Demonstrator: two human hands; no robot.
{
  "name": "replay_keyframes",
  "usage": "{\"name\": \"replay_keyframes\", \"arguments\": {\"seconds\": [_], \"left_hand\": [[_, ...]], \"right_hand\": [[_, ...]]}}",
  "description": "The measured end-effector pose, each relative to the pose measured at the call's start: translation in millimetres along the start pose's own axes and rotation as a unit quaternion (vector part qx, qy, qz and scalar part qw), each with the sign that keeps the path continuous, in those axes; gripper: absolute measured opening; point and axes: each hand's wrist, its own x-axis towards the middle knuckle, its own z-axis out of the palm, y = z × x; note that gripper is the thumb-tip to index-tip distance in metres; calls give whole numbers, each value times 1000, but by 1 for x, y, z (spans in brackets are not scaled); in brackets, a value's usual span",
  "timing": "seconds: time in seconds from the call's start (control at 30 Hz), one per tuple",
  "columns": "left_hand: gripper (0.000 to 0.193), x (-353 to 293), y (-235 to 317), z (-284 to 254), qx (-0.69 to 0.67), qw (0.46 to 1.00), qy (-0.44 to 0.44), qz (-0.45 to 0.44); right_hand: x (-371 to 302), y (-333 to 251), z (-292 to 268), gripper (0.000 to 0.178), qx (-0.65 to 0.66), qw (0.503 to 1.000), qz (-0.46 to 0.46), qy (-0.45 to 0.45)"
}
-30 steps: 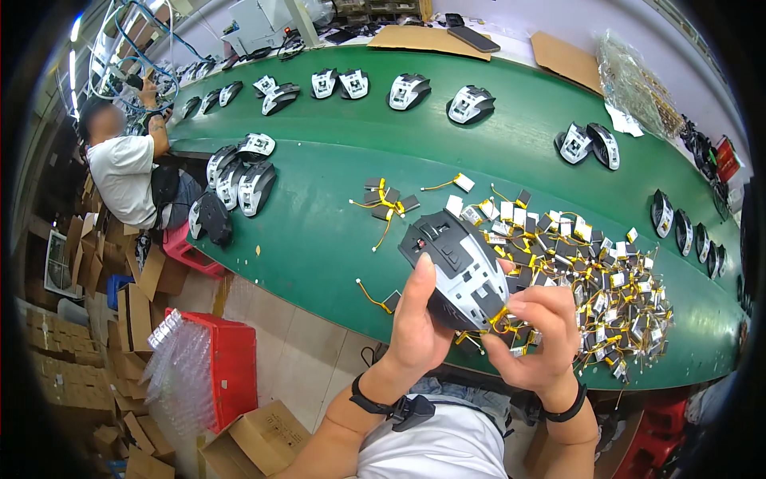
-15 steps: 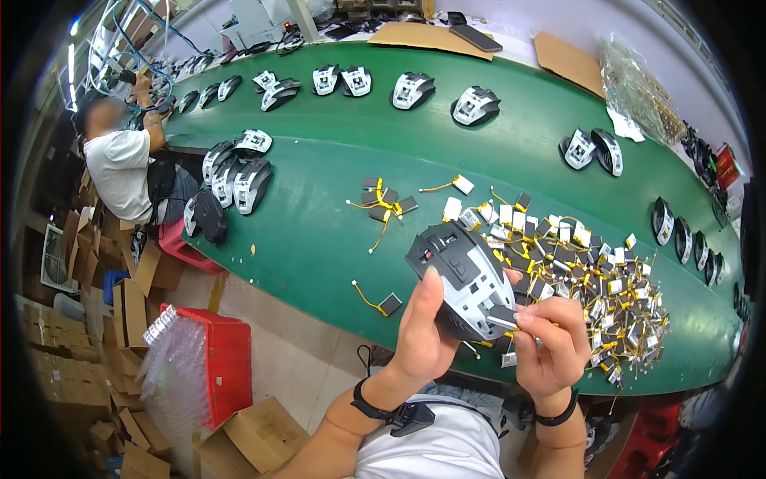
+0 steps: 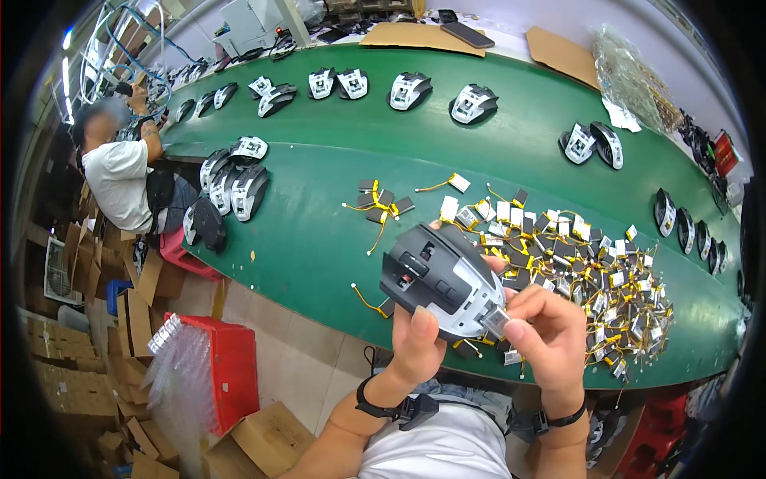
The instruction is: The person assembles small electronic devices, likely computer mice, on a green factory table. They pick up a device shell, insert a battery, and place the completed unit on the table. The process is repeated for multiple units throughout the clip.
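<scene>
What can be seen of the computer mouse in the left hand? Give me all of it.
The computer mouse is black and light grey, plastic by its look, with a rounded body and several cut-outs; something red shows in one. It is held tilted above the green table, slanting from upper left to lower right. The left hand grips it. At its lower-right end, the right hand holds a small flat battery; whether they touch is unclear.

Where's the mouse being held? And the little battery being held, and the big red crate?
Held mouse (image 3: 444, 281): head view, middle of its upper side.
Held battery (image 3: 494, 321): head view, its flat grey face.
Red crate (image 3: 234, 371): head view, its side wall.
</scene>
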Motion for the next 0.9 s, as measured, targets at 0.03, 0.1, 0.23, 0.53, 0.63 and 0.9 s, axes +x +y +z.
{"name": "replay_keyframes", "arguments": {"seconds": [0.03, 0.1, 0.23, 0.53, 0.63, 0.9], "left_hand": [[105, 1, 0, -1, -5, 1000, -7, 0], [106, 1, -1, -7, -14, 1000, -19, -3], [107, -1, 1, -7, 43, 999, -27, -12], [94, 0, -8, -7, 17, 999, -29, -11], [94, 1, -7, -11, -7, 998, -49, -29], [88, 3, -1, -14, -75, 981, -142, -112]], "right_hand": [[2, 0, -1, 10, 41, 998, 40, -9], [1, -2, -1, 13, 66, 994, 85, -24], [-2, 2, 3, 15, 107, 990, 92, -7], [-6, 16, 18, 16, 84, 993, 20, 85], [-8, 16, 21, 19, 50, 994, 12, 102], [1, 30, 11, 71, -100, 981, -86, 141]]}}
